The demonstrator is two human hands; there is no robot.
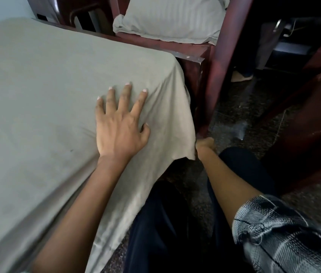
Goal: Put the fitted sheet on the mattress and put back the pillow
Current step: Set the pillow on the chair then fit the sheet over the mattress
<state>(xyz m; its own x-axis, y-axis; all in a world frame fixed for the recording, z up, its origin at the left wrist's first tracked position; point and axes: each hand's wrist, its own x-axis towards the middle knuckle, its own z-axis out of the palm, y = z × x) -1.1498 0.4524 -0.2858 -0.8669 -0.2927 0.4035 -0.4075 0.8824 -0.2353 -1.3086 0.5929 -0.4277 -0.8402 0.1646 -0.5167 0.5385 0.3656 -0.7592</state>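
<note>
Head view: two hands at the bed's corner.
The fitted sheet (37, 85) covers the top of the bed and hangs loose over the near corner. The left hand (120, 125) lies flat on it, fingers (125, 97) spread. The right hand (205, 144) meets the hanging hem low down, blurred, its fingers behind the cloth, so I cannot tell their grip. The pillow (171, 18) rests on wooden furniture (191, 52) beyond the corner.

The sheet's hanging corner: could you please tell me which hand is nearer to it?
Right. The right hand grips the corner, low near the floor; the left hand rests flat on the sheet on top, higher up and apart from the corner.
</note>
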